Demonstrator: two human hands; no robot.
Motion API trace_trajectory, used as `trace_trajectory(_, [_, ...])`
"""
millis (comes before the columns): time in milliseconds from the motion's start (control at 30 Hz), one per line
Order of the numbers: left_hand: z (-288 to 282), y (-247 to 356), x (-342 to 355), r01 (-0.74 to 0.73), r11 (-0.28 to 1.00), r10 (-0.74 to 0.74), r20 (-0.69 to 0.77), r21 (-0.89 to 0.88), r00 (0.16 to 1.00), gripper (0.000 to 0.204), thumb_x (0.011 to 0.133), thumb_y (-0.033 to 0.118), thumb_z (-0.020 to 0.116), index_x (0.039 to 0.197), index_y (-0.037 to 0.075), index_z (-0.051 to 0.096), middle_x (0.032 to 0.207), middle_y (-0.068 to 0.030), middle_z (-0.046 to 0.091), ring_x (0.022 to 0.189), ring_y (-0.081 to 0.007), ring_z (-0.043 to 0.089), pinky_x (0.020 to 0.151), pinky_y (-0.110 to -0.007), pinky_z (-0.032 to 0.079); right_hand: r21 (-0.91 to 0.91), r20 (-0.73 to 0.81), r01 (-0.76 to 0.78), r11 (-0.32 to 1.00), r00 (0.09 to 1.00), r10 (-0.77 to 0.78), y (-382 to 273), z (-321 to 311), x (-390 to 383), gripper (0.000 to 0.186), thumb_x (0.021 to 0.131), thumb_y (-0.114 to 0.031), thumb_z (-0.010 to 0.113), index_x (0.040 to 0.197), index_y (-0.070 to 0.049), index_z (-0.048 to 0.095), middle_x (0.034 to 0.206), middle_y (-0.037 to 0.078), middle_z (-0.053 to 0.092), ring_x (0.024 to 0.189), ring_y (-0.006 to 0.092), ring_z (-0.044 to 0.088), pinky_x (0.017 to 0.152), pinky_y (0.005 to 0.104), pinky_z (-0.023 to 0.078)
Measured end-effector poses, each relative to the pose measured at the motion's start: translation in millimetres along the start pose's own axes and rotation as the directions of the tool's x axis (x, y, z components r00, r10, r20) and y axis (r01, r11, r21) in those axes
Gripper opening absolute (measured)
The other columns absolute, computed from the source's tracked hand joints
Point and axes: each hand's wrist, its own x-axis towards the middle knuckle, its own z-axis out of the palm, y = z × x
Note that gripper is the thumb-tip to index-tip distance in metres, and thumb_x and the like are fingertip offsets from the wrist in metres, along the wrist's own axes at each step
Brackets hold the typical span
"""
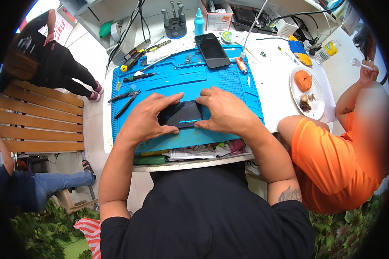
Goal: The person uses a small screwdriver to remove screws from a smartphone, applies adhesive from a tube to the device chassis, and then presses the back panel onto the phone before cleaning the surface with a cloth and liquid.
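Observation:
A dark smartphone (184, 113) lies lengthwise across the blue repair mat (229, 93), and both of my hands grip it by its ends. My left hand (148, 115) curls round the left end, thumb along the near edge. Round the right end closes my right hand (224, 111), its thumb also at the near edge. A bright blue line shows on the phone's near side. Farther off, a second black smartphone (212, 51) rests on the mat's far edge. Cutting pliers (126, 102) and a green-black screwdriver (139, 77) lie left of my hands.
A black bit holder (175, 28), a blue bottle (199, 22) and a box (217, 15) stand at the back. On the right is a paper plate (320, 112) with food, beside a person in orange (333, 159) holding a white fork (361, 64). An open drawer (194, 154) sits below the mat.

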Motion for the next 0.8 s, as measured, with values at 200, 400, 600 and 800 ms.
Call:
trace_trajectory(200, [-29,-23,-25,0.021,0.998,-0.018,-0.055,0.060,0.998,0.095,0.067,0.035,0.107,0.153,0.017,0.071,0.141,-0.0106,0.078,0.132,-0.0340,0.070,0.118,-0.044,0.054,-0.078,0.111,-0.049,0.996,0.992,0.057,-15,-13,11,0.056,0.082,-0.035,0.095,0.120,0.004,0.080,0.115,0.015,0.072,0.119,0.0358,0.068,0.105,0.0467,0.058])
trace_trajectory(400, [-32,-45,-49,0.096,0.995,-0.095,-0.034,0.024,0.995,0.088,0.066,0.037,0.108,0.144,0.013,0.077,0.138,-0.0096,0.074,0.120,-0.0299,0.074,0.109,-0.041,0.061,-0.153,0.134,-0.054,0.987,0.988,0.075,-29,-17,20,0.051,0.079,-0.034,0.095,0.109,0.005,0.080,0.116,0.017,0.072,0.119,0.0371,0.068,0.105,0.0476,0.059])
trace_trajectory(600, [-34,-44,-52,0.196,0.980,-0.195,0.012,-0.044,0.981,0.084,0.069,0.029,0.106,0.145,0.011,0.075,0.131,-0.0077,0.069,0.110,-0.0263,0.073,0.102,-0.040,0.062,-0.131,0.074,-0.041,0.991,0.996,0.051,-21,-11,19,0.044,0.078,-0.033,0.095,0.097,0.005,0.081,0.114,0.019,0.074,0.118,0.0383,0.070,0.105,0.0484,0.060])
trace_trajectory(800, [-32,-47,-49,0.252,0.962,-0.251,0.020,-0.104,0.968,0.081,0.068,0.024,0.107,0.142,0.010,0.077,0.125,-0.0085,0.071,0.108,-0.0262,0.073,0.100,-0.040,0.062,-0.103,0.100,-0.050,0.993,0.993,0.061,-19,-14,21,0.042,0.079,-0.029,0.095,0.098,0.006,0.081,0.114,0.019,0.074,0.118,0.0389,0.070,0.107,0.0491,0.059])
